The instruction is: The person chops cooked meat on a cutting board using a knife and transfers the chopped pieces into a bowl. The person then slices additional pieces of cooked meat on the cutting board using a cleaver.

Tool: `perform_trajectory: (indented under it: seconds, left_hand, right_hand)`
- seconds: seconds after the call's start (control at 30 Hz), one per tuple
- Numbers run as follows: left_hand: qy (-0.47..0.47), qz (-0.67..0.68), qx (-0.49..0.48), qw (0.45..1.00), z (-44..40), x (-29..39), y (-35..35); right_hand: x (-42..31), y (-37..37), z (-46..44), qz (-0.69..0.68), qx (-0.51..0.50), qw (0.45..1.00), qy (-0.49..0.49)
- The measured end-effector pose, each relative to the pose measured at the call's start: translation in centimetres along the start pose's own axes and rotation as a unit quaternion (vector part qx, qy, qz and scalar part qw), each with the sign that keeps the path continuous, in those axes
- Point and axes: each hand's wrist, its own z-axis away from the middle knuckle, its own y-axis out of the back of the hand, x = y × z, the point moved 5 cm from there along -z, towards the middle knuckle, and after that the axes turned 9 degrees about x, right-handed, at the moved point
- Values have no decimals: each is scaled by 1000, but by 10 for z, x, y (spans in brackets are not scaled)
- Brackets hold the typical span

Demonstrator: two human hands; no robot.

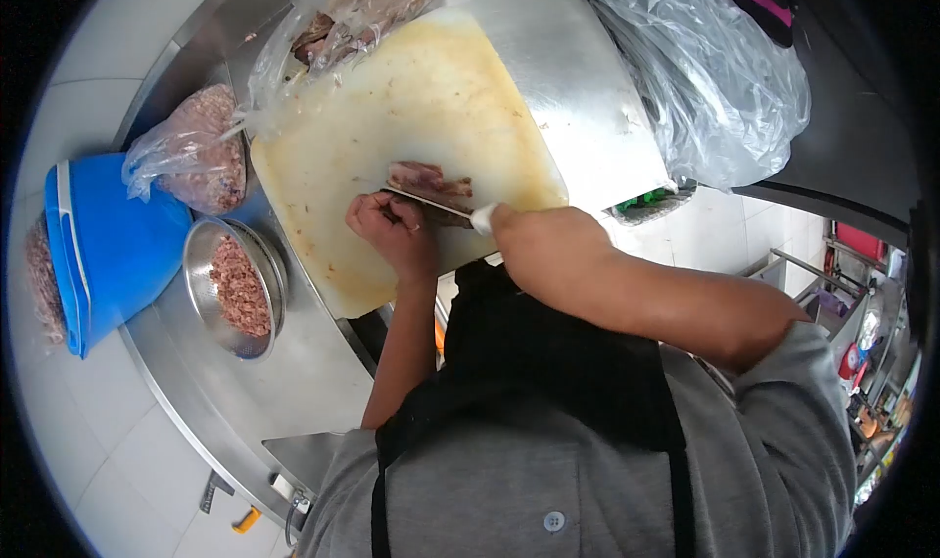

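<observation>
A piece of meat [429, 179] lies on the pale, stained cutting board [421, 88], near the edge closest to my body. My right hand [534, 240] is wrapped round the white handle of a knife [481, 219]. Its narrow blade runs leftward along the meat, with some meat showing on both sides of it. Just left of the blade, my left hand [394, 227] has its fingers curled down onto the near part of the meat, close to the knife's tip. The fingertips are partly hidden.
Left of the board stand a metal colander [203, 289] with chopped meat, a plastic bag of minced meat [201, 147] and a blue container [122, 250]. A bag with larger meat pieces [362, 15] touches the board's far edge. Clear plastic bags [705, 78] lie at right.
</observation>
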Motion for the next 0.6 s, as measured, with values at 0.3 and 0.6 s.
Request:
perform_trajectory:
  seconds: [0.3, 0.6]
  left_hand:
    - [-19, 61, 6, 998, -9, 14, 12]
    - [-69, 23, 18, 997, -1, 2, 16]
  right_hand:
    - [15, -14, -28, -38, 15, 999, 23]
    - [-7, 21, 16, 21, 16, 1000, -14]
